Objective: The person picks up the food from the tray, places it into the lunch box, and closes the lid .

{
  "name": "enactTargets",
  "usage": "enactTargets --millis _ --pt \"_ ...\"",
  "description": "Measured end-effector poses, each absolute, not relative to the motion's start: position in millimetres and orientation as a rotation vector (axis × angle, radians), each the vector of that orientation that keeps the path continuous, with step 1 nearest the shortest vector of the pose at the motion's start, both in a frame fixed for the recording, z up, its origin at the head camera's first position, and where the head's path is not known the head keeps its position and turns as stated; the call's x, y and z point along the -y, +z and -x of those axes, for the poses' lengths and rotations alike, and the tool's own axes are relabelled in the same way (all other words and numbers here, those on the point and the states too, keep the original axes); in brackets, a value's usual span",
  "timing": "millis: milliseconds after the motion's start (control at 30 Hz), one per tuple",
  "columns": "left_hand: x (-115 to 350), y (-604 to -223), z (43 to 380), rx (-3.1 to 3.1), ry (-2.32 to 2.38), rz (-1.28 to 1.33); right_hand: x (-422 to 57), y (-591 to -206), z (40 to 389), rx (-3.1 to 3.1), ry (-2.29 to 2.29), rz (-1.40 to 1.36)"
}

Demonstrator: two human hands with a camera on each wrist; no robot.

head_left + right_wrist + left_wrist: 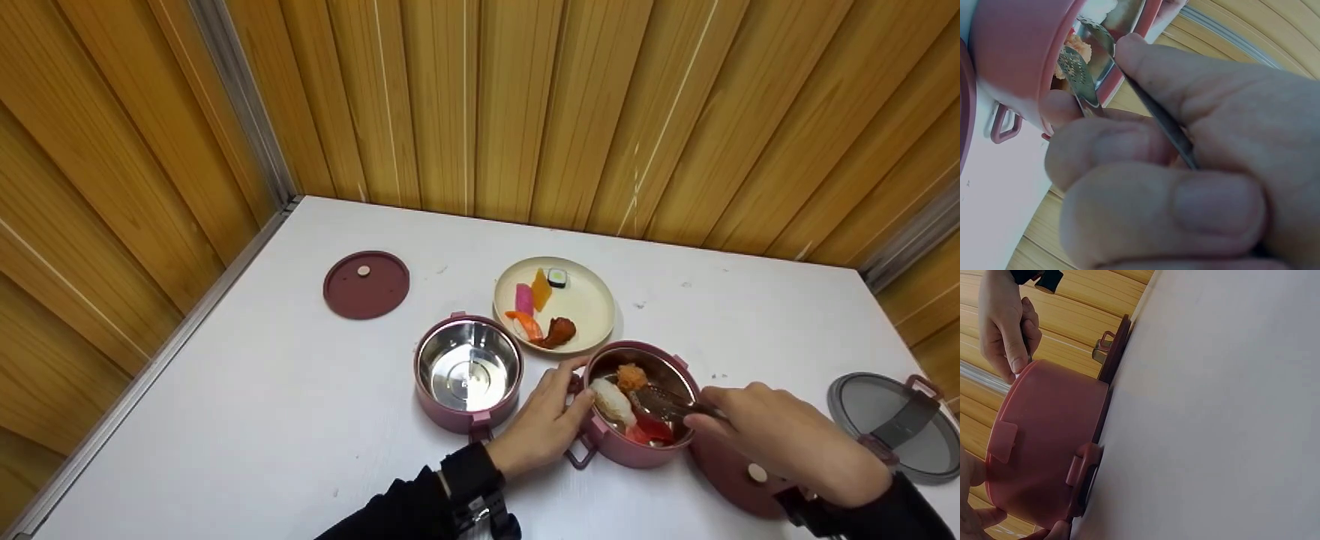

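1. Table [262, 420], white; bears the whole set.
2. Loaded pot [637, 456], pink, upright, just below the plate; filling apparently part done.
3. Second pot [444, 414], pink, upright, to the left; steel interior bare, so seemingly unstarted.
4. Plate [589, 304], cream; five food pieces on it, apparently yet to be dealt with.
5. Lids, three, all off: grey lid [866, 405] and two maroon, one at left [375, 292], one beneath the right forearm [731, 480]. Closing up, if meant, remains undone.
6. Right hand [787, 431]; fingers clamped on the tongs.
7. Left hand [536, 431]; thumb and fingers hold the loaded pot's side.
8. Tongs [666, 405]; tips apart, inside the loaded pot.
9. Pot contents: white piece [613, 401], red food [654, 429], orange piece [631, 376], the last at the tips; whether nipped, cannot tell.
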State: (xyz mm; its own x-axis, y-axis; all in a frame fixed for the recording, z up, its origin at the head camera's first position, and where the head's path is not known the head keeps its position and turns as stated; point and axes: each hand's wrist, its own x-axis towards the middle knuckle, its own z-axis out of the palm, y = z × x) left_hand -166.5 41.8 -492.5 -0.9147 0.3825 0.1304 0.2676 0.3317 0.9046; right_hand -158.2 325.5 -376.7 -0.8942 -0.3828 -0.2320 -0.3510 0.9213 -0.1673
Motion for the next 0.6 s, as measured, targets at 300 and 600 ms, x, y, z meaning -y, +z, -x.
enactTargets --millis 300,600 --pt "-42.1 -491.5 166.4 -2.482 1.636 -0.604 -328.1 -376.0 158.1 -2.82 -0.183 0.569" --pt "-41.5 -491.0 166.4 -2.471 1.64 -0.599 -332.2 -371.9 158.1 -2.847 -0.189 0.562"
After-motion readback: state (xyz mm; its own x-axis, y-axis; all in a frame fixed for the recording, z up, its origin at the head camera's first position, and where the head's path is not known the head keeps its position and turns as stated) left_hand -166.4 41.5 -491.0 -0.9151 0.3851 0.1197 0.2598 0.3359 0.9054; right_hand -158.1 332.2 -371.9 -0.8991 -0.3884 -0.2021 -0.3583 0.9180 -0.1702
